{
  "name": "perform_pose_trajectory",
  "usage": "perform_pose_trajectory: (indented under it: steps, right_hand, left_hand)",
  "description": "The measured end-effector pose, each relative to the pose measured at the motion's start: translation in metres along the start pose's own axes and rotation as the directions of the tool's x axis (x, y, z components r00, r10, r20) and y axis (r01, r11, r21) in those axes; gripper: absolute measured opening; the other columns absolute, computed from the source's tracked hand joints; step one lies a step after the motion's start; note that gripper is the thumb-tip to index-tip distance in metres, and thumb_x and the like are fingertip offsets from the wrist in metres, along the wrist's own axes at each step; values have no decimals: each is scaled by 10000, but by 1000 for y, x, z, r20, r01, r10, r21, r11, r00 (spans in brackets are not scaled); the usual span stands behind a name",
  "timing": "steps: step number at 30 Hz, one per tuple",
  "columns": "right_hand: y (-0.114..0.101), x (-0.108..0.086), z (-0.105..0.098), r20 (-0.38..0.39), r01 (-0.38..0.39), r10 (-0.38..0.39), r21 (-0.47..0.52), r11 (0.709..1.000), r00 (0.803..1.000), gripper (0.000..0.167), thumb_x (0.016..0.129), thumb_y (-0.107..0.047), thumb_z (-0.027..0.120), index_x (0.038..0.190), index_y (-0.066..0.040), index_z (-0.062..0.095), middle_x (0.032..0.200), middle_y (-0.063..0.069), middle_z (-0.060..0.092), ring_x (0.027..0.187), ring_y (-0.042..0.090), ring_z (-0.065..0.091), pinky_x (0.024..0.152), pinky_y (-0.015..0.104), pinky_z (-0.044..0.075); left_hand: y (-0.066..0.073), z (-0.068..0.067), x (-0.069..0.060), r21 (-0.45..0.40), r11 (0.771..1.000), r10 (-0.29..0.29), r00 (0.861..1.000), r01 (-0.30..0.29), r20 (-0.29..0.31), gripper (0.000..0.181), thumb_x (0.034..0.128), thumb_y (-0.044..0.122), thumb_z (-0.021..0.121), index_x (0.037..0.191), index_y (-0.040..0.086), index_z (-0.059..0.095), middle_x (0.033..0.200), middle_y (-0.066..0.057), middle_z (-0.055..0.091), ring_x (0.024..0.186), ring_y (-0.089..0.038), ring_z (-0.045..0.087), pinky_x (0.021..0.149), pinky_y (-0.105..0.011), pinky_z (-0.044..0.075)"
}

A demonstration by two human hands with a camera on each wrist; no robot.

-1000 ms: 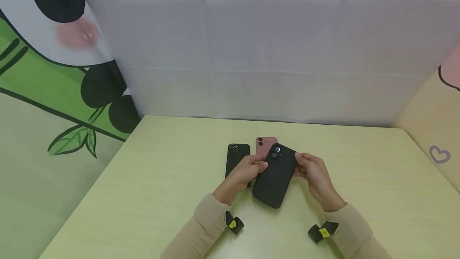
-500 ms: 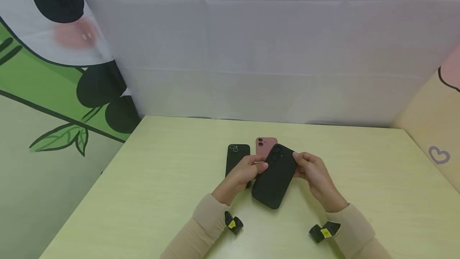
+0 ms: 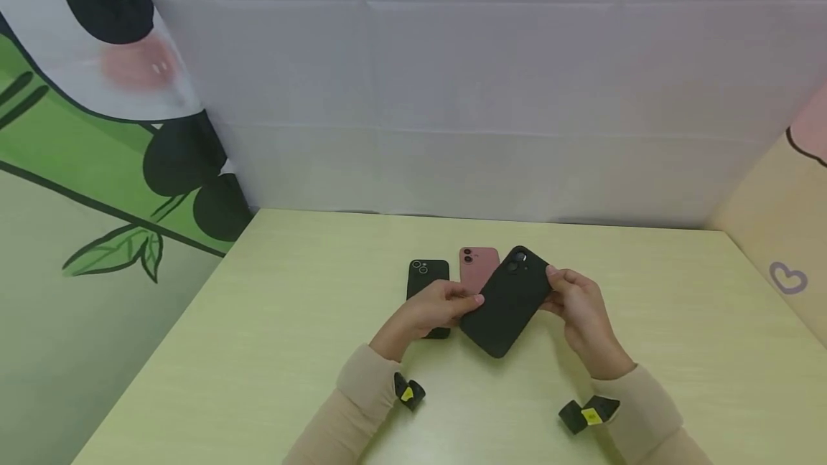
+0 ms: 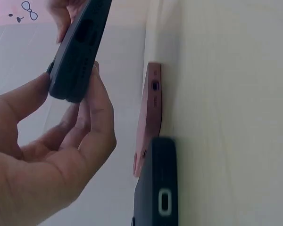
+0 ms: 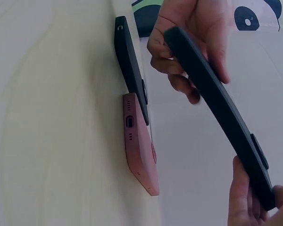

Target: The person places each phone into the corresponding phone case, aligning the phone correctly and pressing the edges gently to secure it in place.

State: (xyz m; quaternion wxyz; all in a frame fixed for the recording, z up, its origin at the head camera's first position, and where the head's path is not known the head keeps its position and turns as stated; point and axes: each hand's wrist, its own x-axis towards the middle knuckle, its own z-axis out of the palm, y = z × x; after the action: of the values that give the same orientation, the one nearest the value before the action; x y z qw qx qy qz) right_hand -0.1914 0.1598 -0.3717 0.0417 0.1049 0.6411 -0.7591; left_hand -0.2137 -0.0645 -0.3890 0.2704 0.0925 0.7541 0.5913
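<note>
A black phone (image 3: 507, 307), its camera side up, is held tilted above the table between both hands. My left hand (image 3: 423, 311) pinches its lower left edge, thumb on the back. At the upper right edge my right hand (image 3: 584, 318) grips it near the camera corner. Just behind lies a pink phone (image 3: 477, 264), partly covered by the held one. Another black phone (image 3: 428, 275) lies to its left, partly hidden under my left hand. In the left wrist view, the bottom edge of the held phone (image 4: 78, 61) shows between thumb and fingers.
The phones are on a pale yellow table (image 3: 310, 293). A white wall sheet (image 3: 465, 106) rises behind it. Cartoon-printed panels flank the left and right. Each sleeve cuff carries a small black camera, such as the left camera (image 3: 410, 392).
The held black phone has shifted right and slightly up, turning further clockwise. My right hand moved right with it, and the left hand now grips nearer its lower end. More pink phone shows.
</note>
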Motion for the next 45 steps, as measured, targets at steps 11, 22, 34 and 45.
perform_pose_trajectory:
  steps: [11,22,34,45]
  right_hand:
    - [-3,-2,-6,0,8,-8,133,991,1000,193,940,-204,501,801,-91,573,838,-26,555,678,97,603,688,222,529]
    - [-3,0,-4,24,48,-52,162,986,998,215,943,-186,493,750,-102,537,768,-38,591,647,91,634,661,232,536]
    - [-2,-1,-1,20,75,-78,127,989,997,198,935,-187,510,757,-110,546,744,-37,581,633,90,609,658,228,531]
    - [-4,0,-3,85,53,-69,172,984,994,170,934,-211,518,809,-100,548,810,-11,566,681,127,621,706,256,537]
  left_hand:
    - [-6,-6,1,-18,1000,2,998,-4,-66,255,898,144,577,1026,-73,622,794,-77,628,674,-119,628,723,-319,549]
    - [1,-2,-2,41,999,-3,966,15,-260,250,891,158,587,1017,-42,670,816,-122,665,643,-96,615,694,-282,547]
    - [2,0,-4,73,996,-16,949,41,-313,218,875,151,608,930,-37,704,791,-102,664,576,-67,592,682,-269,541]
    - [5,-5,-4,73,997,1,954,22,-300,278,919,207,545,1046,-12,660,850,-81,621,714,-129,589,789,-300,513]
